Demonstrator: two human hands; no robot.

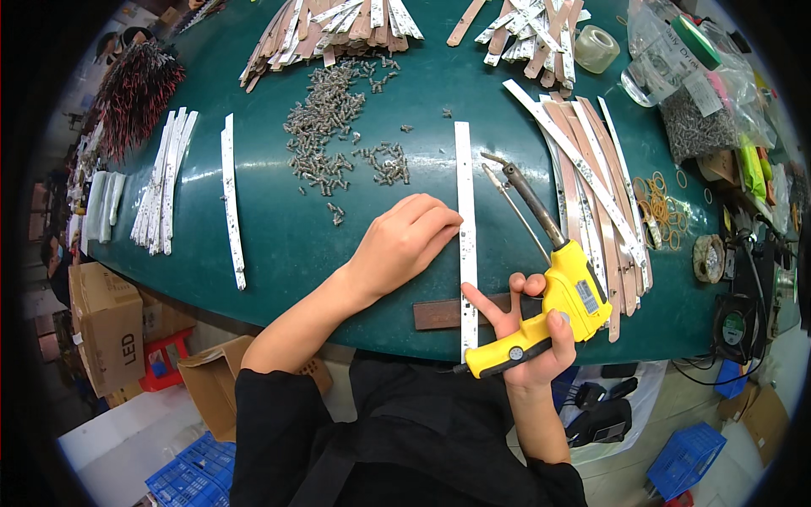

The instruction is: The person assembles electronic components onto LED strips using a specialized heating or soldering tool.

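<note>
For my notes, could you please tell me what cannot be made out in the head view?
All in the head view:
Left hand: anything pinched there, hidden by the hand.
Right hand: palm, behind the yellow soldering gun.
Dark bar: its middle, under the central white strip.
Upper-left strip pile: cut off by the top edge.

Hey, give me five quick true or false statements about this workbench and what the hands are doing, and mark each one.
1. The right hand holds a yellow soldering gun. True.
2. The fingertips of the left hand are at the left edge of a long white strip. True.
3. The loose heap of small metal parts lies to the right of the gun. False: the loose heap of small metal parts lies to its left.
4. Rubber bands lie to the right of a pile of strips. True.
5. The tabletop is white. False: the tabletop is green.
</note>
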